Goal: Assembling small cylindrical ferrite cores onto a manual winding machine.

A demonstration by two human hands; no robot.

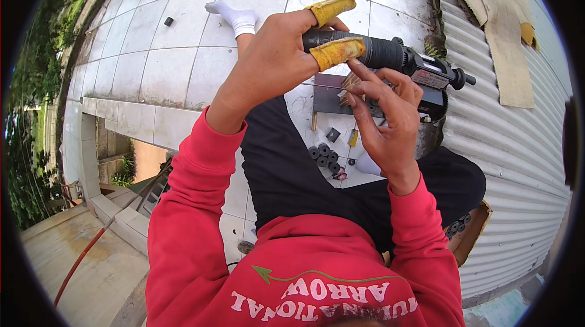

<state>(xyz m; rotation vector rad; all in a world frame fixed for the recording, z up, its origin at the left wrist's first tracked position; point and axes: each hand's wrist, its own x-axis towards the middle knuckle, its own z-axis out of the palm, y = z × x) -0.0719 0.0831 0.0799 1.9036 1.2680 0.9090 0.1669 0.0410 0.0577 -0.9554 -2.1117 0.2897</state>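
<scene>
A long black ribbed cylinder (384, 54) lies in line with a black machine (429, 74). My left hand (274, 53) is closed around the cylinder's left end; yellow covers (337, 53) wrap its thumb and a finger. My right hand (393, 107) is just below, its thumb and fingertips drawn together near the left hand's covered fingertip. A thin straight rod (323, 85) runs from under my left hand to those fingertips; what they pinch is too small to make out. Behind them, a ridged tan piece (351, 88) rests over a dark flat plate (329, 103).
Several black rings (323, 155) lie on the tiled floor (183, 77) between my legs, beside a small yellow piece (353, 138). Corrugated metal sheeting (499, 162) rises at the right, with cardboard (509, 53) on it. An open cardboard box (478, 235) with black rings stands by my right knee.
</scene>
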